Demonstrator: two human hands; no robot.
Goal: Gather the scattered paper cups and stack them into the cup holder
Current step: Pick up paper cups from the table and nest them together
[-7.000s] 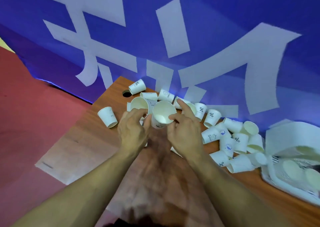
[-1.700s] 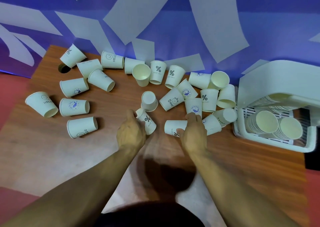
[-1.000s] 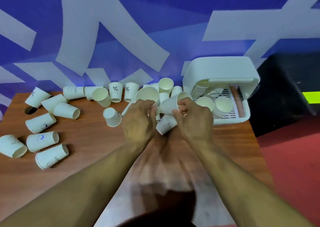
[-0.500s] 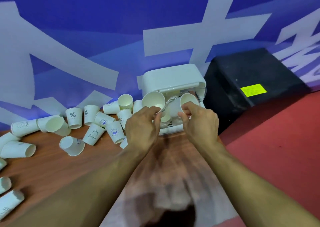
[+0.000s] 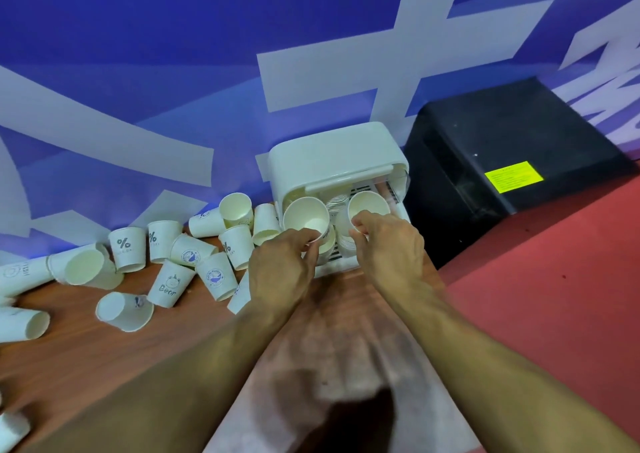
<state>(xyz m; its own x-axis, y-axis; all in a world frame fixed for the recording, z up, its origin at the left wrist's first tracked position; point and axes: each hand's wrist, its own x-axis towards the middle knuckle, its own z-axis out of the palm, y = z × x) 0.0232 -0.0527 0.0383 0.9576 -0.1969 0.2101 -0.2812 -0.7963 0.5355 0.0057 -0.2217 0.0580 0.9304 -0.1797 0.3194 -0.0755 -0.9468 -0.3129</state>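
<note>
At the holder's mouth: I have two cups up, open ends toward me, just in front of the white cup holder (image 5: 332, 155), which sits at the right end of the desk (image 5: 86, 366).
Left grip (image 5: 280, 269): fingers curled, pinching the near rim of the left cup (image 5: 306, 215).
Right grip (image 5: 391, 245): fingers curled, pinching the near rim of the right cup (image 5: 369, 207).
Inside the holder: stacked cups (image 5: 337, 203) show between my two cups; I cannot tell whether mine touch them.
Left of the holder: scattered cups (image 5: 216, 276) lie on the desk, some upside down and some on their sides, a few printed "%" or "Bear".
Right of the holder: a black box (image 5: 512, 134) with a yellow label (image 5: 513, 176) sits beside the red floor (image 5: 554, 297).
Behind everything: a blue banner (image 5: 138, 72) with white shapes.
</note>
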